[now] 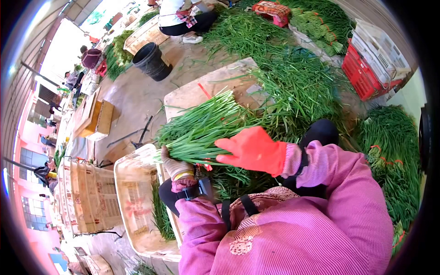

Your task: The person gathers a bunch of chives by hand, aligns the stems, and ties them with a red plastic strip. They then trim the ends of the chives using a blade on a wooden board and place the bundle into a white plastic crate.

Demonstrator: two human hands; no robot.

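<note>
The bunch of what look like garlic chives (195, 144) lies across the person's front, between both hands, just beside the near edge of the board (183, 94). The left hand (176, 166), in a greyish glove, is closed around the pale ends at the bunch's left side. The right hand (254, 149), in a red rubber glove, has its fingers against the leaves; how firmly they press cannot be told. Handling it well calls for a snug but gentle left grip, with the right hand supporting the limp leaves and keeping them aligned. The plastic crate (121, 195) stands beside the left forearm.
</note>
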